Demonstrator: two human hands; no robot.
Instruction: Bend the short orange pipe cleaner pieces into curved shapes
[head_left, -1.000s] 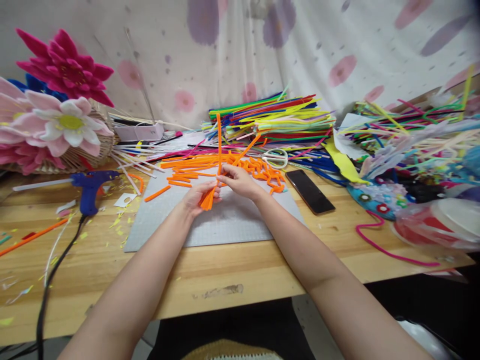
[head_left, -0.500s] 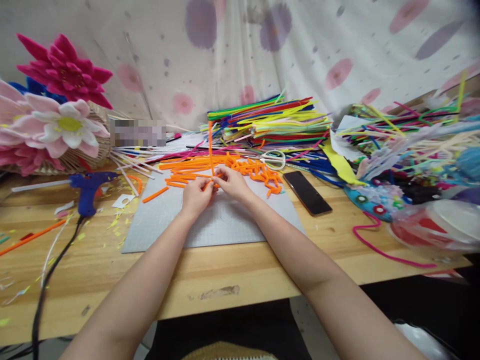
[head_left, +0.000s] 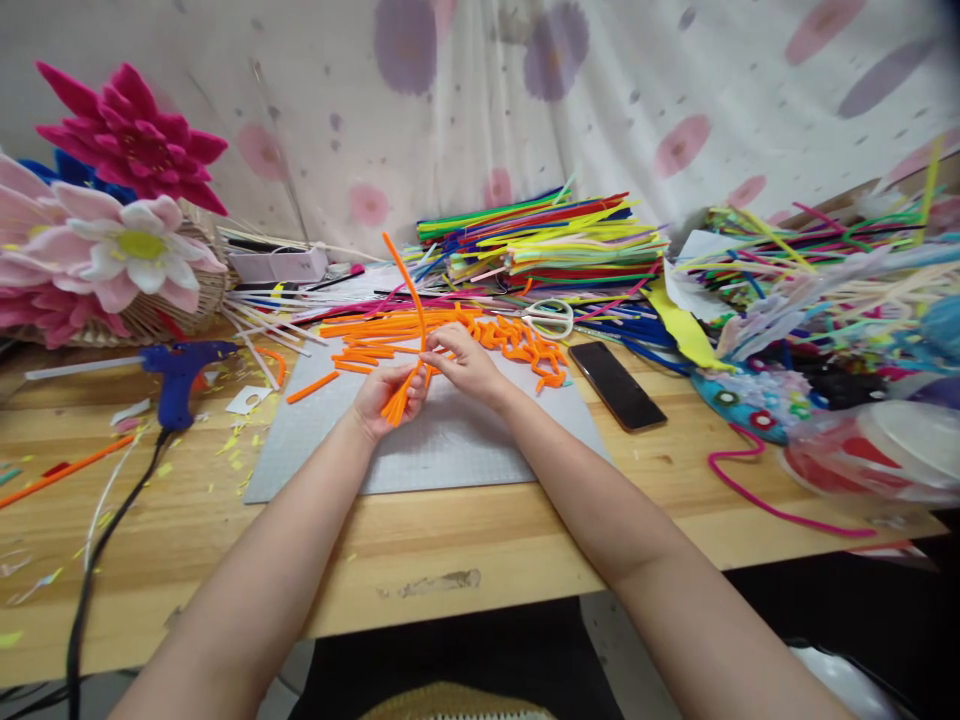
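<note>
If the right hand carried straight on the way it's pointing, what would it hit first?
Most likely the leaning orange stem just ahead of the right hand, close to the left hand; exact depth is unclear.

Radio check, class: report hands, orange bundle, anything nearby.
Left hand gripping orange bundle. Right hand at tall orange strip. Loose orange strips on mat, just beyond.

Craft workspace; wooden table (head_left: 525, 530), glue gun (head_left: 178, 388), pipe-cleaner bundles (head_left: 562, 236)
</note>
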